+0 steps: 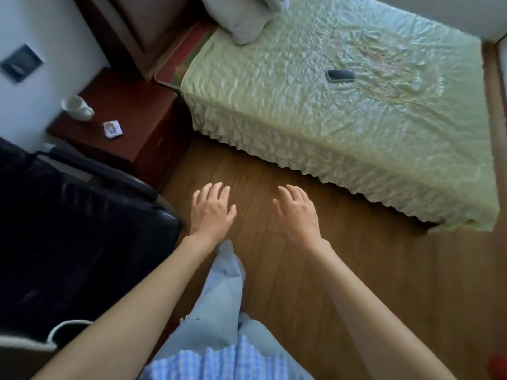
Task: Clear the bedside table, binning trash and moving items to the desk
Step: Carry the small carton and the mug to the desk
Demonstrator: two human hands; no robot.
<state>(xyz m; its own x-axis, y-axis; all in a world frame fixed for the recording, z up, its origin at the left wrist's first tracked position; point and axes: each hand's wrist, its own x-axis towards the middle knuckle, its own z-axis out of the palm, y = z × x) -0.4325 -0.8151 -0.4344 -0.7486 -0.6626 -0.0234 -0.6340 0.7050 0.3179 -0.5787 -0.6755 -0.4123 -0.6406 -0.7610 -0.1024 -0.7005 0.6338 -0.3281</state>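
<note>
**Both hands free above the floor, two items on the bedside table**

The left hand [212, 212] was held out palm down over the wood floor [343, 270], fingers straight and slightly spread, holding nothing. The right hand [297, 213] hung beside it in the same way, palm down, fingers relaxed and apart, also holding nothing. The two hands were near each other but not touching, both bare forearms reaching out from the bottom of the view. Between the forearms showed a pale trouser leg [222, 292] and, lower, the hem of a blue checked shirt [219, 363].

To the left of the left hand stood a dark chair [68, 229] with a glossy black seat. Beyond it, against the white wall, was the reddish-brown bedside table [142, 111], well apart from both hands. On its top stood a white mug [77, 107] near the wall edge, tilted in the wide-angle view, and just beside it toward the front lay a small square item [112, 129] with a printed picture on it; what it was could not be told.

To the right of the table was the bed [343, 127], covered with a pale green quilted spread with a ruffled skirt. A dark phone [340, 75] lay flat on the spread, and a pillow [238, 17] sat at the head end.
</note>
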